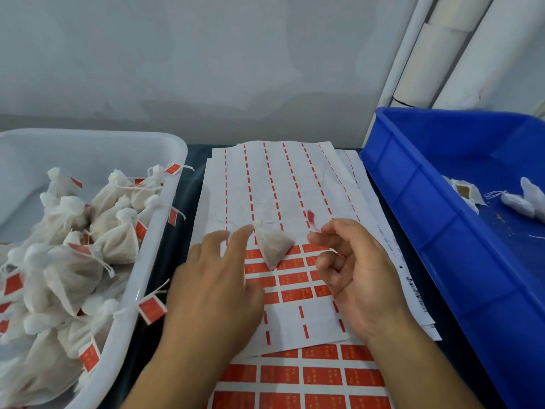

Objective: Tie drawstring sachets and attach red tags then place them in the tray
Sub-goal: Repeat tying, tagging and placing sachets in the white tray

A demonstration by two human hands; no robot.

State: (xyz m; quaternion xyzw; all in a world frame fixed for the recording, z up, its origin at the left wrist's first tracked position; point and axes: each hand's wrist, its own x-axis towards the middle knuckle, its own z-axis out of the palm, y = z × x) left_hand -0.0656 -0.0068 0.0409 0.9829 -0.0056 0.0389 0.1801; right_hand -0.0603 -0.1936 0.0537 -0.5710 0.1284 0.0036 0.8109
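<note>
A small white sachet (pixel 272 246) lies over the sheet of red tag stickers (pixel 292 278) in the middle of the table. My left hand (pixel 215 278) is spread beside it with straight fingers, and its fingertips reach the sachet's left side. My right hand (pixel 354 270) is just right of the sachet. Its thumb and forefinger pinch a blurred red tag (pixel 311 219), which seems joined to the sachet's drawstring. The white tray (pixel 165 219) at the left holds several tied sachets (pixel 88 255) with red tags.
A blue crate (pixel 427 219) at the right holds a few untagged sachets (pixel 519 202). Peeled backing sheets with red dashes (pixel 274 184) lie behind the hands, and a further sticker sheet (pixel 309 379) lies at the near edge. A wall and white pipes stand behind.
</note>
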